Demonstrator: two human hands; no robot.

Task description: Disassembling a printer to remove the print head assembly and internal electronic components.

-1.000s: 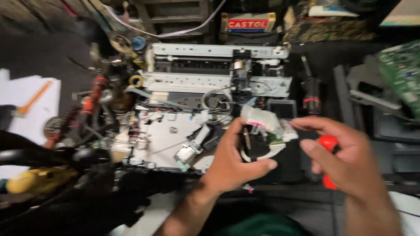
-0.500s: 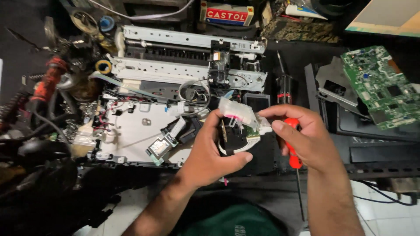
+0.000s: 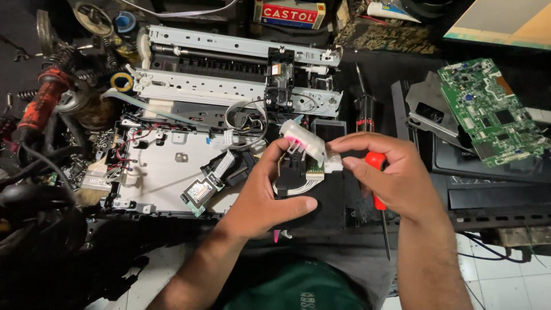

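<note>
the small printer part (image 3: 301, 158), black body with a white plastic cap and pink inserts, is held above the front edge of the dismantled printer chassis (image 3: 166, 172). the left hand (image 3: 267, 195) is clenched around its black body, thumb beneath. the right hand (image 3: 396, 183) pinches the part's white end at the fingertips while a red-handled screwdriver (image 3: 379, 189) is tucked in its palm, shaft down. step in hand, by judgement: separating or inspecting the part. a green circuit board (image 3: 488, 112) lies well apart on the right.

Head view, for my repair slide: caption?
Left hand holds a small cartridge unit; right hand pinches it, red-handled screwdriver tucked in.
</note>
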